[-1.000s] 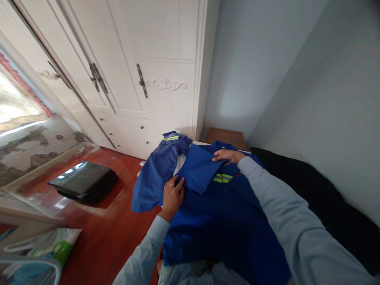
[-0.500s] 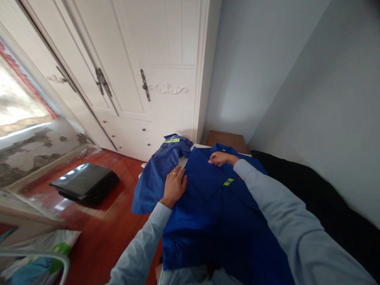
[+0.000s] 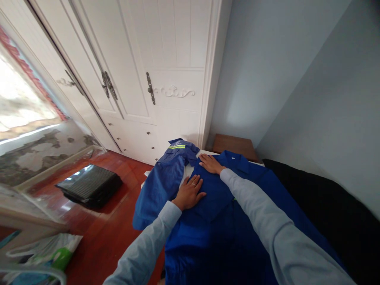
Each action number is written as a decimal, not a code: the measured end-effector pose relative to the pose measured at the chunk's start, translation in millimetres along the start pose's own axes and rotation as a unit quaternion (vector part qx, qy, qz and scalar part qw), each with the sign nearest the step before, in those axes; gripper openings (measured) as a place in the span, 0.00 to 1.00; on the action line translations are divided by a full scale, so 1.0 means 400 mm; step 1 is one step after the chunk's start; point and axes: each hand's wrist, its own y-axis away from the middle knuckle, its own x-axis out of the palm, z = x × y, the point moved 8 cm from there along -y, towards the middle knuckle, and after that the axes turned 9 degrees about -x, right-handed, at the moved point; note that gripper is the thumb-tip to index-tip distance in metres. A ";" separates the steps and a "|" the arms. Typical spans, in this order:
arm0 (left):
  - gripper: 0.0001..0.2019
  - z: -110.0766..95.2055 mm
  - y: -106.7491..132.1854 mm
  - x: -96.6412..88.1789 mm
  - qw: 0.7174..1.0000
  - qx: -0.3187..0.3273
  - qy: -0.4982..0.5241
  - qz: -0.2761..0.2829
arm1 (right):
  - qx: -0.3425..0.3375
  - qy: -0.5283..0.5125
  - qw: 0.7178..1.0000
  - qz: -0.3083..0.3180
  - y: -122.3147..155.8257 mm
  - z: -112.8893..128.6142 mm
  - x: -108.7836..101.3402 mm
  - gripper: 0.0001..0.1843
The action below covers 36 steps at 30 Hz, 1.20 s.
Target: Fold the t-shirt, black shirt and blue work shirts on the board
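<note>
Farthest to the left of your hands, a plastic bag [image 3: 64,253] lies low down, with a glossy black case [image 3: 89,186] on the floor nearer them. Just left of your left hand, a blue short-sleeved work shirt [image 3: 162,185] bears a yellow-green reflective stripe. Your left hand [image 3: 189,194] lies palm down, fingers spread, holding nothing; your right hand [image 3: 209,163], just beyond, is likewise flat and unclenched. Beneath both lies the blue collared work jacket [image 3: 213,233], reaching rightward and toward you.
</note>
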 end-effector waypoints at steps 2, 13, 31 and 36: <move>0.31 0.001 0.004 0.004 1.000 -0.002 -0.001 -0.004 | 0.006 -0.003 1.000 -0.010 0.005 -0.011 0.013 0.33; 0.31 -0.028 0.088 -0.020 0.994 -0.103 -0.024 -0.032 | 0.019 -0.007 1.000 -0.008 -0.001 -0.009 0.010 0.33; 0.29 -0.035 0.231 -0.074 0.984 -0.156 0.013 -0.090 | 0.066 0.004 0.992 -0.108 0.030 0.120 -0.034 0.32; 0.21 0.022 0.265 -0.088 0.977 -0.189 0.018 -0.096 | -0.107 -0.013 0.989 -0.099 0.100 0.269 0.002 0.31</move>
